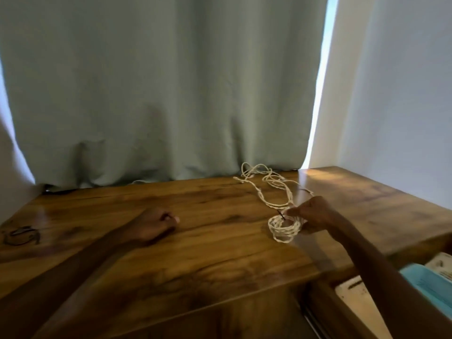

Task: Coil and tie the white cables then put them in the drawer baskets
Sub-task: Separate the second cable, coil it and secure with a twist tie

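A white twisted cable coil (283,228) rests on the wooden table (195,253), right of centre. My right hand (315,214) grips the coil's right side, thumb and forefinger pinching a thin dark tie (281,214) at its top. Loose white cable (266,184) trails from the coil back toward the curtain in a tangle. My left hand (156,223) lies on the table left of centre, fingers curled, holding nothing that I can see. At the lower right an open drawer (354,297) shows a white basket (440,265) and a blue basket (425,282).
Several dark ties (20,236) lie near the table's left edge. A grey-green curtain (159,94) hangs behind the table, and a white wall (403,94) bounds the right side. The drawer juts out below the table's front right edge.
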`<state>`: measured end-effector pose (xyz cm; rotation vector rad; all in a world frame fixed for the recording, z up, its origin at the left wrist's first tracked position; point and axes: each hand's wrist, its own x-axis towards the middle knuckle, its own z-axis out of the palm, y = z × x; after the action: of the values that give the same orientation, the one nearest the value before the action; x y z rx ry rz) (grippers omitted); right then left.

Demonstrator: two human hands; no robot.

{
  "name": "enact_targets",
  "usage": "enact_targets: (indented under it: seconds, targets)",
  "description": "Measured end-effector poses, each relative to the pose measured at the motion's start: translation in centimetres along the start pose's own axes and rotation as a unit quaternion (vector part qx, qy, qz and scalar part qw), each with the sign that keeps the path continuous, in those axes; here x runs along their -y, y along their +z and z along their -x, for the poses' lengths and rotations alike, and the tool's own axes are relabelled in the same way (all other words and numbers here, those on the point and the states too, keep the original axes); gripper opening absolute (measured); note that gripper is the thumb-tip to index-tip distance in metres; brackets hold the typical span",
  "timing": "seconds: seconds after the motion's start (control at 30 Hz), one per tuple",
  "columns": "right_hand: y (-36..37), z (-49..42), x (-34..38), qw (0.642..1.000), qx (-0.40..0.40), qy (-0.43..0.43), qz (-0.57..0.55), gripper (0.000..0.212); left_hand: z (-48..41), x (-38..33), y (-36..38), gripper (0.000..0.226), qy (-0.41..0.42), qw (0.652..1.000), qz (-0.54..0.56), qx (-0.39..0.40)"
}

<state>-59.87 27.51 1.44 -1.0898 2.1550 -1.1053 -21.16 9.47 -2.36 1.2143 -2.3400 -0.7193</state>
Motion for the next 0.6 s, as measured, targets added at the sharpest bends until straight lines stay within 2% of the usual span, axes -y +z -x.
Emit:
enact_targets:
  seconds: [0.07, 0.13, 0.2, 0.27, 0.37, 0.5, 0.6]
  targets:
    - [-2.0, 0.6, -1.3, 0.999, -0.004, 0.049, -0.01, 0.032, -1.0, -2.9, 3.1, 0.019, 0.04, 0.999, -0.031, 0.02]
    - [-3.1, 0.5, -2.4, 0.998, -0.021, 0.064, -0.012, 0.039, -1.9, -5.8, 6.2, 0.014, 0.089, 0.995, -0.032, 0.025]
    - [-3.6, 0.7, -3.1, 0.998, -0.031, 0.058, 0.003, 0.052, -2.9, -7.6, 8.9, 0.009, 0.121, 0.992, -0.038, 0.008]
    - [-3.9, 0.7, -3.9, 0.998, -0.033, 0.053, 0.008, 0.06, -3.5, -8.2, 11.1, 0.02, 0.135, 0.988, -0.08, -0.015]
    - [-4.0, 1.0, -4.5, 0.999, -0.028, 0.038, -0.023, 0.053, -3.5, -8.3, 13.2, 0.033, 0.163, 0.979, -0.095, -0.071]
    - [-4.0, 1.0, -5.2, 0.999, -0.037, 0.011, -0.029, 0.06, -3.6, -7.7, 13.4, 0.013, 0.175, 0.977, -0.069, -0.098]
    - [-3.3, 1.2, -5.4, 0.994, -0.078, -0.037, 0.066, 0.067, -3.7, -7.6, 13.5, 0.012, 0.181, 0.975, -0.064, -0.111]
